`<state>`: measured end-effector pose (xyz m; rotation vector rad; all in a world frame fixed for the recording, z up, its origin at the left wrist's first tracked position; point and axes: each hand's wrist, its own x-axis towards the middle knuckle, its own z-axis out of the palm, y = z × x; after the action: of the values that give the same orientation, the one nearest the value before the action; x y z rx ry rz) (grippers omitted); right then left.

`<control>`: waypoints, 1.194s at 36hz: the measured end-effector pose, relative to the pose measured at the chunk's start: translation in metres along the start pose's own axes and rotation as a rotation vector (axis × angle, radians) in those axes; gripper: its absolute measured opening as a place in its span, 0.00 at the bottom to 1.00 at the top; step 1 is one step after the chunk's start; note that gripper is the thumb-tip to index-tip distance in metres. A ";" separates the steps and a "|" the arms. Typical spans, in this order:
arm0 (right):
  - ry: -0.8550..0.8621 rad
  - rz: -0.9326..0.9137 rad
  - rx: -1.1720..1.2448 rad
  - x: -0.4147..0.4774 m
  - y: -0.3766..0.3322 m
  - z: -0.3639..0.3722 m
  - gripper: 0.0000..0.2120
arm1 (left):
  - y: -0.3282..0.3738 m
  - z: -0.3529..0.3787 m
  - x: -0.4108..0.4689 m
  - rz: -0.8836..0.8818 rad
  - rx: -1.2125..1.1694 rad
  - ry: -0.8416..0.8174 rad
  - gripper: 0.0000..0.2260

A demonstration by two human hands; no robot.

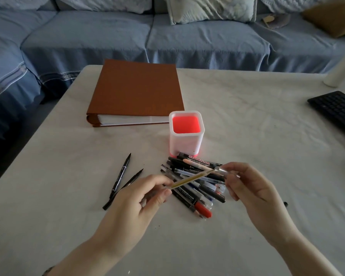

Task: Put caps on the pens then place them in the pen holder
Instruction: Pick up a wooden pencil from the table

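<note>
A slim yellow pen [191, 179] is held in the air at the lower centre of the frame, slanting up to the right above a heap of pens [189, 169]. The left hand [139, 200] pinches its lower end, with the thumb and curled fingers [159, 181] closed round the barrel. The right hand [251, 188] pinches a clear cap [222, 170] at the pen's upper tip; whether the cap is fully seated cannot be told. The heap lies on the bench [267, 126] under both hands and includes a whiteboard marker [199, 158] at its far edge and a red marker [203, 210] at its near edge. Just behind the heap stands the pen holder [186, 144], a white square cup with a red inside. Two black pens [121, 176] lie left of the heap, crossing near their lower ends. A brown binder [135, 90] lies closed behind and left of the holder. A black keyboard [337, 110] sits at the right edge, and a blue sofa [108, 36] fills the top of the frame.
</note>
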<state>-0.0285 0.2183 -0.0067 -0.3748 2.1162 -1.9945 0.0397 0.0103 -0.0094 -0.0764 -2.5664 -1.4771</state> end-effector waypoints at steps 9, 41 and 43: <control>-0.069 -0.124 -0.430 -0.004 0.001 -0.007 0.09 | -0.005 -0.005 -0.001 0.109 0.285 -0.007 0.07; -0.249 -0.394 -0.837 -0.018 0.037 0.009 0.09 | -0.003 0.019 0.007 -0.392 -0.143 -0.362 0.14; -0.200 -0.421 -0.974 -0.015 0.041 0.010 0.09 | -0.010 0.023 0.007 -0.348 -0.077 -0.322 0.10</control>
<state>-0.0133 0.2161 -0.0484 -1.1761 2.8753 -0.8250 0.0283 0.0245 -0.0276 0.1416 -2.8904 -1.8171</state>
